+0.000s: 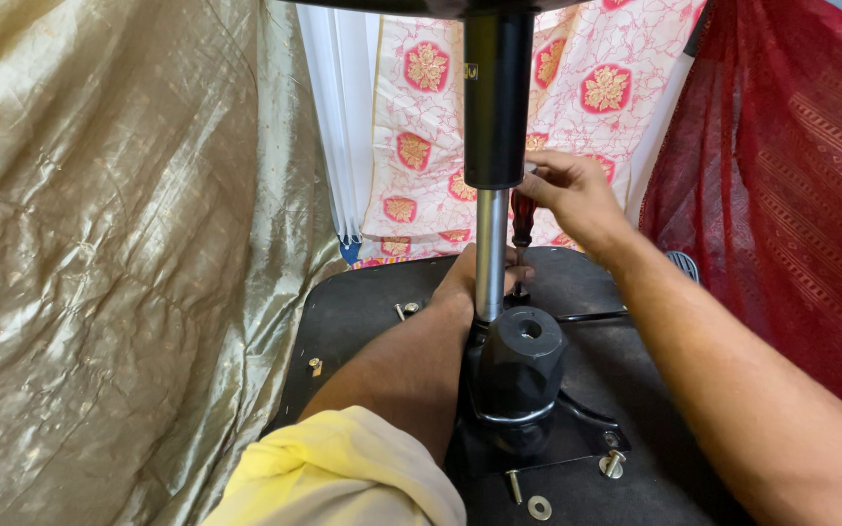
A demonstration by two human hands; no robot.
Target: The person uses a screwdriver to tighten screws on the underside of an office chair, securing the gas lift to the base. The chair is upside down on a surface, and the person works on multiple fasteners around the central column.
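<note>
Right hand (569, 191) grips red-handled screwdriver (521, 218); left hand (468, 278) sits behind chrome column (490, 255), grip indiscernible; loose bolts (408, 310) on black base (363, 312); screwdriver tip hidden

head cam | looks down and forward, close over both forearms | single view

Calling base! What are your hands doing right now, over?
Right hand gripping red-handled screwdriver, upright. Left hand behind chair post, steadying the tip. Loose bolt and washer on black seat underside.
</note>
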